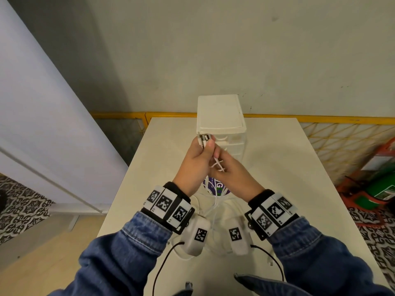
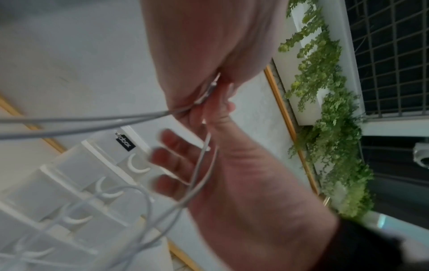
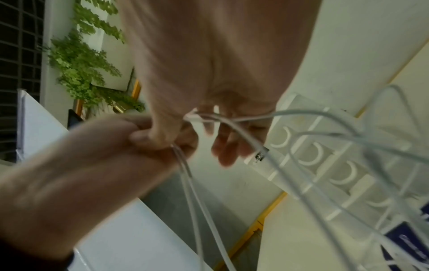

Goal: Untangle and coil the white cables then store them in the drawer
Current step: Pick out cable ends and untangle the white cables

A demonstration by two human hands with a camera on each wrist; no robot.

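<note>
Both hands are raised together above the white table (image 1: 277,167), just in front of the small white drawer unit (image 1: 220,116). My left hand (image 1: 205,144) grips the plug ends of the white cables (image 1: 217,165) in a bunch. Just below it, my right hand (image 1: 218,167) pinches the crossed strands. From the hands the cables hang down in loose loops onto the table. In the left wrist view the cables (image 2: 92,121) run out of the left hand (image 2: 209,55) and across the right hand (image 2: 232,183). All drawers (image 3: 325,155) look closed.
A round purple printed patch (image 1: 215,186) lies on the table under the hands, with cable loops over it. A yellow rail (image 1: 320,119) runs behind the table. Red and green equipment (image 1: 380,184) stands on the floor at the right. A pale panel (image 1: 42,124) leans at the left.
</note>
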